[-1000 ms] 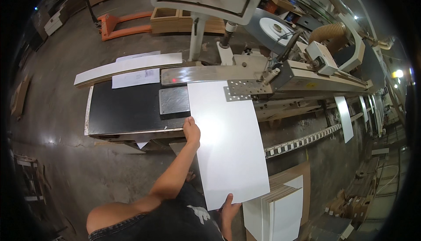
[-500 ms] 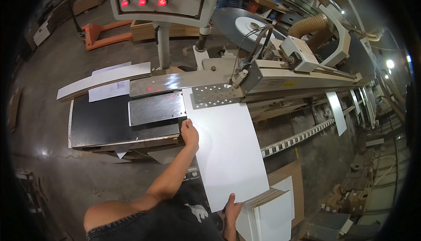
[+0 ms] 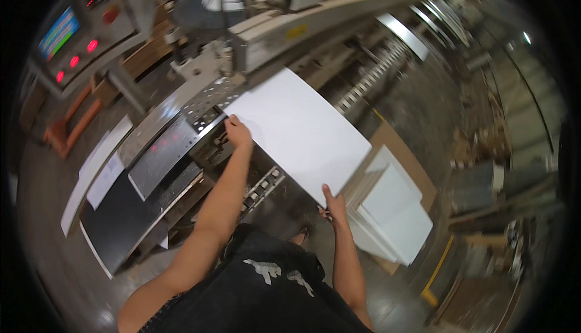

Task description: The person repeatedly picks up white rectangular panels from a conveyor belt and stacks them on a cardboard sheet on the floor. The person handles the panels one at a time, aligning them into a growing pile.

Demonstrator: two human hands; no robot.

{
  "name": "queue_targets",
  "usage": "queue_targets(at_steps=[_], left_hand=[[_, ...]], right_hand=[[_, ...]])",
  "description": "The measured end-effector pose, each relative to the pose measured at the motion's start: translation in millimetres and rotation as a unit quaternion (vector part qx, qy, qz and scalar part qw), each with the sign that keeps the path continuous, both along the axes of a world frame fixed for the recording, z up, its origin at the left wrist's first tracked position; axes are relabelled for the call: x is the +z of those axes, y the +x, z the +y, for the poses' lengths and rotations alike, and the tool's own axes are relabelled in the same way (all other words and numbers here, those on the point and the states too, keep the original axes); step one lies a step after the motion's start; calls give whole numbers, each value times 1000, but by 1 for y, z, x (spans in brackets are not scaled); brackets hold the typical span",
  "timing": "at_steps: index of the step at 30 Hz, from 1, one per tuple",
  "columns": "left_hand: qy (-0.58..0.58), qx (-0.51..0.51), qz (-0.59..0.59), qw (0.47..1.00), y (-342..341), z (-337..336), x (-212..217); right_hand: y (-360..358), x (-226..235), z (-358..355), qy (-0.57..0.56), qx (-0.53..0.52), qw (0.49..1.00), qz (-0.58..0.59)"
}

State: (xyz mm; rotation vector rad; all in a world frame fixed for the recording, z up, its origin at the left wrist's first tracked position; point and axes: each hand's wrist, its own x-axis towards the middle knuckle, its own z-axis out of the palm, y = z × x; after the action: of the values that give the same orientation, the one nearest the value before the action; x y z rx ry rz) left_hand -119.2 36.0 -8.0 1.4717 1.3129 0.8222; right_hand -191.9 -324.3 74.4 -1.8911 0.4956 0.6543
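Observation:
A large white rectangular panel (image 3: 299,130) lies flat on the metal bed of a woodworking machine (image 3: 181,121). My left hand (image 3: 237,132) rests on the panel's far left corner, next to the perforated metal plate (image 3: 212,100). My right hand (image 3: 334,204) grips the panel's near corner from below. The panel's far end reaches under the machine's long beige housing (image 3: 302,21).
A stack of white panels (image 3: 396,212) sits on a pallet at my right. A control panel with red lights and a screen (image 3: 75,36) hangs at the upper left. A black side table (image 3: 127,218) with white sheets stands at the left. An orange pallet jack (image 3: 66,127) is beyond it.
The view has swung and tilted to the right. The white panel has slid further along the machine bed, with both hands still on its corners.

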Motion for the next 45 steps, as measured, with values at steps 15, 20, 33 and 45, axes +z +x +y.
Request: queue_targets(at_steps=[15,20,33,45], left_hand=[[287,-371,-167,867,7,-232,57],[-77,-643,-65,759,-16,-443,-34],[27,-537,301,788,-8,-607,-115],[-477,-319,124,809,-44,-589,-167]], right_hand=[[-17,-69,-136,-35,125,984,-125],[-140,-133,-294,-235,107,966,-29],[-517,-218,-449,44,-646,737,194],[-427,-199,-430,-12,-392,899,197]])
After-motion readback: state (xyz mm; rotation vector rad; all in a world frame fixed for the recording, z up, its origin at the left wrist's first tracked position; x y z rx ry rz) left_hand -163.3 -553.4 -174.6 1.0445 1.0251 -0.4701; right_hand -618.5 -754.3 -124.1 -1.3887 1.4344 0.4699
